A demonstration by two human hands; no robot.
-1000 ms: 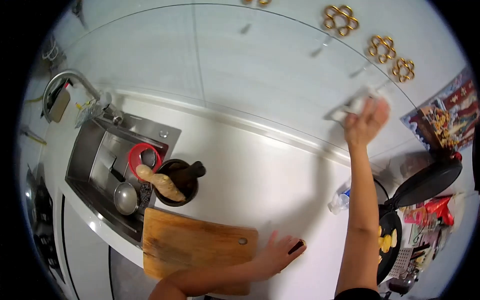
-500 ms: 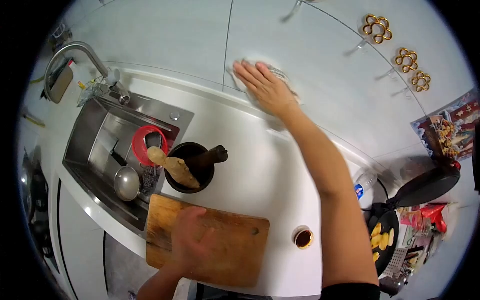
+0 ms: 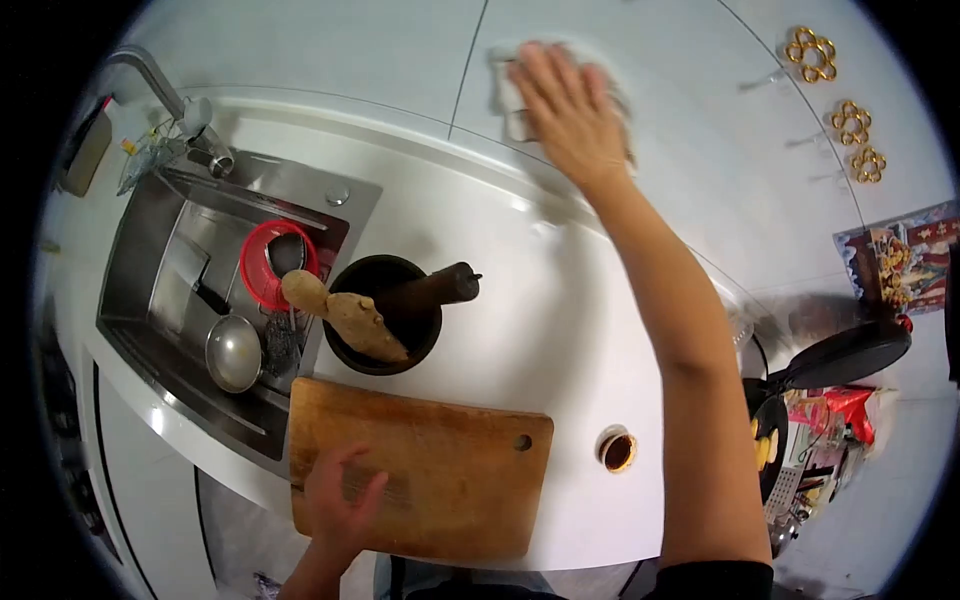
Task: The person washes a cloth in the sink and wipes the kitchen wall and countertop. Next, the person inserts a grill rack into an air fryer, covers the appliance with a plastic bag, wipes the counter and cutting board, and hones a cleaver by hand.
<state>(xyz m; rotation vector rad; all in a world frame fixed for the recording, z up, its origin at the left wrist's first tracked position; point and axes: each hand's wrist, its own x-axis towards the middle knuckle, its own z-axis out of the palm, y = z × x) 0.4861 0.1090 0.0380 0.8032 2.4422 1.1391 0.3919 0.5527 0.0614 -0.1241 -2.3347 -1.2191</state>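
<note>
My right hand (image 3: 575, 120) presses a pale cloth (image 3: 622, 112) flat against the tiled wall (image 3: 380, 60), just above the counter's back ledge. The fingers lie stretched over the cloth and cover much of it. Over the left part of a wooden cutting board (image 3: 450, 470) is my left hand (image 3: 342, 502), thumb and fingers apart, holding nothing. Whether it touches the board I cannot tell. Behind the board stands a dark mortar (image 3: 432, 345) with a dark pestle (image 3: 430, 293) leaning in it. A piece of ginger (image 3: 355, 322) rests across the mortar's left rim.
On the left, the steel sink (image 3: 150, 300) holds a knife (image 3: 205, 285), a red basin (image 3: 262, 290) and a metal ladle (image 3: 233, 353). A small cup of dark liquid (image 3: 618, 452) stands right of the board. Beyond my right arm is an open black pan (image 3: 850, 355) with yellow food pieces.
My right hand has slid the cloth up and to the right along the wall. My left hand has shifted left over the board. The whole view has moved slightly.
</note>
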